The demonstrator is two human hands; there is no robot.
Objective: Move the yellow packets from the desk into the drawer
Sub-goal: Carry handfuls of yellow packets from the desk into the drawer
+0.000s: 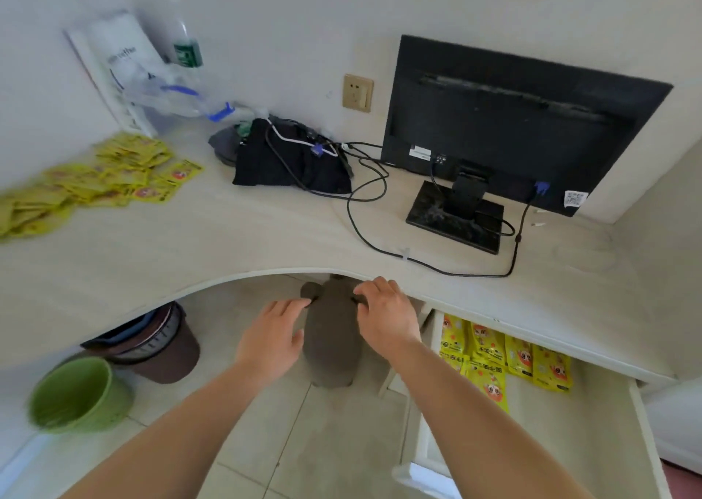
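Glossy yellow packets [114, 173] lie in a blurred heap on the pale wood-grain surface [235, 232], far up-left of the left hand [271, 341]. Further packets [490, 350] lie flat in the drawer [642, 419] right of the right hand [383, 318], their tops hidden. Both hands reach forward, fingers loosely spread, holding nothing.

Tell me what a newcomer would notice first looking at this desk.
Probably the heap of yellow packets sprawled over the far left of the desk, the brightest thing there. Next comes the black monitor at the right rear, its back to the camera, with cables trailing. Then the open drawer at lower right with a few sachets inside, and the left hand and right hand near the desk's front edge.
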